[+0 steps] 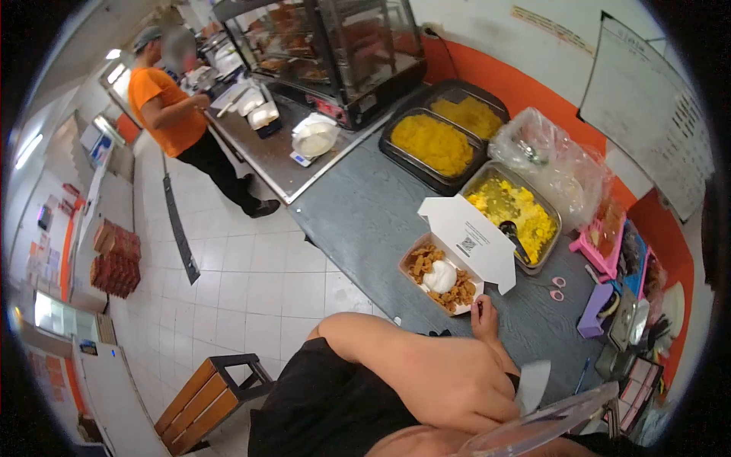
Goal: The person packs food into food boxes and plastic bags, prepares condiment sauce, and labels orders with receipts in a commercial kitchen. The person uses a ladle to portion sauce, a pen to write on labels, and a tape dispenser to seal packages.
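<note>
On the bench (343, 221), near its front edge, stands an open carton (468, 275), its white lid (474, 234) folded back to the far right. Browned, crisp-looking pieces (460, 293) lie towards both ends, with a smooth white mound (439, 277) between them. The right hand (485, 320) is at the carton's near right corner, fingers bent; whether they pinch the wall or only rest on it cannot be told. The left hand (476, 385) is much nearer the camera, folded in beside a clear, curved sheet (541, 426); how far it is closed, and whether it has hold of anything, is unclear.

The step in hand looks like steadying or positioning the filled carton. Moving it calls for a light, level hold on the walls, so that the mound does not slide; closing it calls for swinging the lid over without pressing on the food.

Just beyond the lid sits a metal tray (560, 228) of crumbly yellow food, a black spoon (512, 232) resting in it. Farther off are two black trays (415, 169) of finer yellow food. Pink-handled scissors (558, 289) lie to the right. At far left stands a person in an orange top (164, 114).
</note>
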{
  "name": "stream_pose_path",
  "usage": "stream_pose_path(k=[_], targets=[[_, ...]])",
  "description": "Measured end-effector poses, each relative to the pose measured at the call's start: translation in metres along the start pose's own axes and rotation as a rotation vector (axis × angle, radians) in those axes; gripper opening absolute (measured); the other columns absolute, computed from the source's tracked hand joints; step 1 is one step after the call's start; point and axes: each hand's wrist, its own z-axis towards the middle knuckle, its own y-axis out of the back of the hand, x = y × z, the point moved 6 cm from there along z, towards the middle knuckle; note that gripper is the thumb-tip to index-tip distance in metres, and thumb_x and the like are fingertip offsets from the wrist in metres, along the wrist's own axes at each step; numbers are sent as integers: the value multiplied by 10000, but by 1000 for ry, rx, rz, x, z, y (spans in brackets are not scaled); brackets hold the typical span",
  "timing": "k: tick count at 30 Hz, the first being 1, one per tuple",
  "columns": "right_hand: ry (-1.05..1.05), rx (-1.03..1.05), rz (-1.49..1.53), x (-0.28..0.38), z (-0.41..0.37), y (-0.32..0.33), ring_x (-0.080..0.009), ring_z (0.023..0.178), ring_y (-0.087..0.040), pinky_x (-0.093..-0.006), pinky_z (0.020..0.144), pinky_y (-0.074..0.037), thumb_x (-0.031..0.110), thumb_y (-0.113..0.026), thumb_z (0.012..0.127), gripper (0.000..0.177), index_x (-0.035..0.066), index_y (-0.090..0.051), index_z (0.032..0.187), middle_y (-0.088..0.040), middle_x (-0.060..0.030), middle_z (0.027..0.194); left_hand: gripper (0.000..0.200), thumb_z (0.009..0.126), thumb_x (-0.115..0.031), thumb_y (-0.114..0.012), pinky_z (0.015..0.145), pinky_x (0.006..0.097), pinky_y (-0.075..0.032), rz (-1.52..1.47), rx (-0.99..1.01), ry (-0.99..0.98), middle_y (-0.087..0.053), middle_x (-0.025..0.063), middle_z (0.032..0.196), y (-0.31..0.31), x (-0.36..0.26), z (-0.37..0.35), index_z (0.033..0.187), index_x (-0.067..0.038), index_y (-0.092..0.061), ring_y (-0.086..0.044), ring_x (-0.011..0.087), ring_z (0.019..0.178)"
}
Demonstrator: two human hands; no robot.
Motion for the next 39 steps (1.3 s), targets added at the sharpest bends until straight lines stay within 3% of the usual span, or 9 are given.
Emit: stream_pose_path(k=[6, 10, 12, 16, 22, 28, 33, 34, 39], targets=[[-27, -221, -92, 5, 3, 54, -265, 541, -532, -348, 499, -410, 113, -531, 788, 90, 34, -489, 798, -514, -147, 611, 257, 759, -179, -453, 443, 266, -362, -102, 310, 96, -528, 87, 760, -36, 7, -25, 821, 39, -574, -474, 157, 541], [-357, 279, -335, 25, 8, 100, -261, 607, -583, -379, 531, -434, 250, -544, 787, 196, 63, -533, 847, -567, -163, 646, 201, 732, -138, -562, 493, 275, -417, -43, 53, 249, -592, 89, 836, 12, 38, -51, 879, -10, -612, -543, 192, 580], [-202, 916, -348, 64, 14, 113, -226, 637, -584, -352, 571, -441, 285, -546, 801, 248, 88, -559, 952, -591, -133, 695, 208, 680, -24, -595, 518, 256, -430, 247, -234, 516, -600, 99, 878, 21, 63, -106, 886, -6, -617, -565, 194, 609], [-70, 772, 29, 81, 132, 154, -119, 778, -544, -274, 716, -449, 263, -532, 848, 359, 85, -497, 1158, -585, -34, 838, 296, 756, 71, -516, 617, 218, -442, 194, -858, 1262, -565, 106, 1032, 25, 114, -192, 1044, 19, -557, -560, 106, 780], [-63, -3, -226, -62, 382, 158, -199, 879, -577, -300, 769, -435, 261, -567, 771, 331, 21, -596, 997, -624, -117, 936, 499, 755, 104, -490, 747, 246, -469, 62, -1038, 1223, -415, 136, 1228, 34, 136, -223, 1236, 29, -385, -534, 166, 957], [-251, 417, -157, -152, 429, 81, -283, 906, -577, -355, 792, -426, 331, -582, 732, 372, 63, -612, 988, -606, -177, 970, 534, 730, 129, -451, 780, 280, -471, 210, -1129, 1284, -412, 150, 1226, 50, 124, -253, 1247, 23, -372, -523, 203, 1002], [-96, 111, -237, -115, 420, 115, -223, 834, -583, -326, 743, -436, 272, -576, 769, 301, 61, -602, 982, -621, -126, 894, 446, 720, -16, -572, 821, 378, -397, 1107, -246, 1373, -481, 147, 1106, 44, 173, -293, 1153, 1, -465, -496, 316, 959], [27, -177, -236, -84, 408, 133, -198, 803, -581, -310, 723, -440, 236, -573, 785, 262, 53, -599, 970, -622, -108, 866, 444, 716, -146, -624, 858, 398, -353, 1126, -193, 1402, -499, 129, 1089, 37, 191, -296, 1109, 7, -485, -469, 299, 998], [194, -140, 63, 4, 348, 142, -147, 750, -562, -263, 680, -438, 126, -551, 813, 148, 35, -596, 920, -606, -71, 833, 387, 708, -262, -638, 841, 422, -347, 1091, -10, 1706, -533, 84, 1065, 16, 258, -316, 1008, -30, -566, -474, 252, 1005]])
